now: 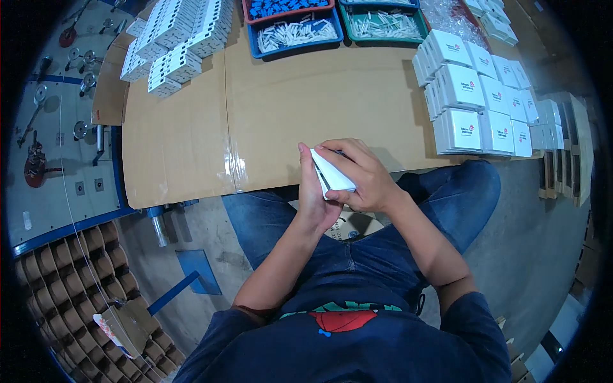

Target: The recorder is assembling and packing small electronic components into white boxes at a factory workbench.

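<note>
Both my hands are closed around a white plastic box (334,179), held in front of me at the table's near edge. A dark gap runs along one of its sides, between two white parts. My left hand (311,199) cups it from the left, with the thumb up along the edge. My right hand (369,177) wraps over its top and right side, hiding part of it. At the right of the table stand stacked white boxes (462,88) of similar look, with a small red mark on their faces.
Cardboard covers the table (287,108). At the back are a blue tray (260,48) and a green tray (350,38) of small pale parts, and a red tray (250,19) of blue parts. White blocks with dark holes (174,69) are stacked back left. A cardboard divider (76,281) stands lower left.
</note>
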`<state>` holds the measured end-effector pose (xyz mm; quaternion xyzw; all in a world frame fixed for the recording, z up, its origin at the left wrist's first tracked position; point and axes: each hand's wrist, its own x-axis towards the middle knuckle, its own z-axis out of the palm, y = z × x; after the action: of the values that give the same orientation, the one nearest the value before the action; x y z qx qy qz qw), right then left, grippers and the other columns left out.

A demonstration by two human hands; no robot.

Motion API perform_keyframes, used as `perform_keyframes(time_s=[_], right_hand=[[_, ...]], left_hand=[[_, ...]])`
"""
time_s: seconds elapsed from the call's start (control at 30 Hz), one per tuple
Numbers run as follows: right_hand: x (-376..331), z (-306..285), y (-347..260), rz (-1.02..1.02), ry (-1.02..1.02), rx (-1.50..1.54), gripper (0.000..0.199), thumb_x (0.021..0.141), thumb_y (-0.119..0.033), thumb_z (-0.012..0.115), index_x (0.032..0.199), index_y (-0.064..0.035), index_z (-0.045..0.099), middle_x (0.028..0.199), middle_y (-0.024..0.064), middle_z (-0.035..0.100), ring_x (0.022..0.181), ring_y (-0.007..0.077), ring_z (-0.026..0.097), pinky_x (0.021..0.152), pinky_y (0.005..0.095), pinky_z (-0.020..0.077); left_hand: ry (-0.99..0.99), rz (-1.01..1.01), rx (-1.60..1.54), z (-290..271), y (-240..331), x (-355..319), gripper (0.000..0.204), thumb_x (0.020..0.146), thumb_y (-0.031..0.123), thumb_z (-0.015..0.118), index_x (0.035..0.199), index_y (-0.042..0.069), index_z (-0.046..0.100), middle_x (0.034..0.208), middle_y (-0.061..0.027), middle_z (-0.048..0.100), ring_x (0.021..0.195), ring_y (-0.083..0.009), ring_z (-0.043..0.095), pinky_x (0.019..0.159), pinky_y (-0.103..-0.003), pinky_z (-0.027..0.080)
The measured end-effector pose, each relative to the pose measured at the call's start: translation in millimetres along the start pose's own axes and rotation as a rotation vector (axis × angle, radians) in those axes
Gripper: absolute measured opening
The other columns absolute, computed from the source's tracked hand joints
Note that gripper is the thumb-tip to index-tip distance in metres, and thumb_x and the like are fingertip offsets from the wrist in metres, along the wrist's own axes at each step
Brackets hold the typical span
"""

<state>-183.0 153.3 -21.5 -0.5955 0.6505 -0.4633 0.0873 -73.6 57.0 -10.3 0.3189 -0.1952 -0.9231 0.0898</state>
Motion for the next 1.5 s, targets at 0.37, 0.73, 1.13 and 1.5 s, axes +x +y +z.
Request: perform_keyframes(time_s=[0.37,0.73,1.13,1.5], right_hand=[[-1,4,2,-0.008,0.006,-0.007,0.077,0.098,-0.06,0.054,0.139,0.0044,0.059,0.13,0.0234,0.059,0.117,0.0388,0.06,0.102,0.0454,0.0472],[-3,-6,13,0.268,0.0,0.418,0.068,0.097,-0.049,0.066,0.146,-0.0038,0.056,0.153,0.0208,0.049,0.14,0.0354,0.051,0.114,0.0434,0.0428],[-2,-6,3,0.567,-0.051,0.548,0.065,0.095,-0.026,0.074,0.152,-0.0056,0.05,0.145,0.0166,0.057,0.133,0.0277,0.056,0.114,0.0397,0.0422],[1,-11,6,0.388,-0.042,0.506,0.06,0.091,-0.015,0.069,0.147,-0.0058,0.054,0.149,0.0163,0.052,0.142,0.0309,0.047,0.119,0.043,0.0347]], left_hand=[[0.021,0.019,-0.013,-2,-1,1,0.07,0.104,0.072,0.031,0.125,0.012,0.058,0.106,-0.0045,0.067,0.095,-0.0159,0.07,0.078,-0.033,0.061],[-0.002,0.065,0.053,-6,7,2,0.059,0.107,0.063,0.036,0.132,0.013,0.054,0.116,-0.0056,0.064,0.107,-0.0176,0.065,0.091,-0.038,0.055],[-0.082,0.162,0.097,-5,-7,2,0.061,0.108,0.059,0.041,0.147,0.013,0.046,0.134,-0.0059,0.056,0.124,-0.0199,0.055,0.104,-0.041,0.047],[-0.175,-0.107,0.142,-11,2,0,0.057,0.107,0.061,0.041,0.136,0.013,0.053,0.125,-0.0053,0.06,0.11,-0.0169,0.06,0.091,-0.036,0.051]])
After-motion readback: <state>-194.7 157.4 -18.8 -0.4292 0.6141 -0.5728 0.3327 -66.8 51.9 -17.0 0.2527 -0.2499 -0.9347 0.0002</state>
